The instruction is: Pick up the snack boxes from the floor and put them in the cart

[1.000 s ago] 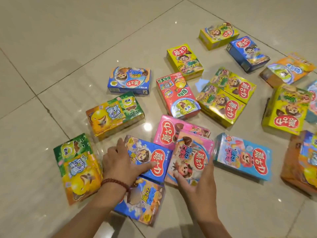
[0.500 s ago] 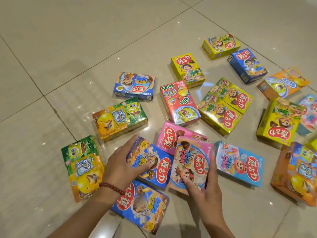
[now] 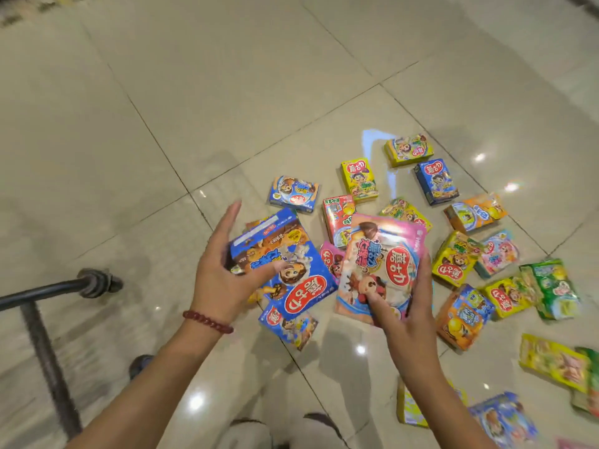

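The left hand holds a blue snack box lifted off the floor, thumb across its face and fingers stretched behind it; the right hand grips a pink snack box just beside it, at 3 o'clock. The other snack boxes lie scattered on the floor from 12 to 5 o'clock of the hands. A dark metal bar shows at 9 o'clock.
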